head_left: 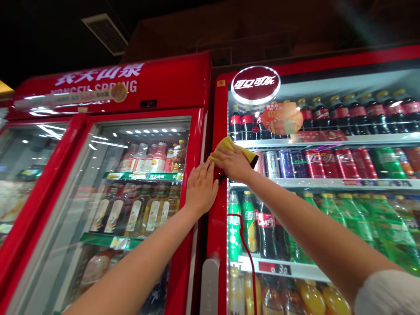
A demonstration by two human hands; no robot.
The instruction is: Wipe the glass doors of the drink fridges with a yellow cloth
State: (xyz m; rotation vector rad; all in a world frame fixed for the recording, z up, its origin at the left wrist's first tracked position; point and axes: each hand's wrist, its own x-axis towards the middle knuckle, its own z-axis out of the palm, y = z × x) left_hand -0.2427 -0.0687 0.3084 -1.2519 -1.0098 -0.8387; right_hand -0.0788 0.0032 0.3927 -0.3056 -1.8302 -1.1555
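Observation:
A yellow cloth (244, 154) with a dark edge lies under my right hand (231, 162), which presses it against the red frame (220, 113) of the right-hand drinks fridge. Part of the cloth reaches over the glass beside the frame. My left hand (201, 186) rests with fingers stretched out on the red door frame (194, 144) of the left-hand fridge. Its fingertips come close to the cloth and my right fingers; whether they touch is hard to tell.
A grey door handle (210, 286) sits low on the right fridge. Bottles (341, 109) and cans (316, 164) fill its shelves behind glass. A round lit sign (256, 85) is at its top. More bottles (159, 157) stand inside the left fridge. A ceiling vent (105, 33) is above.

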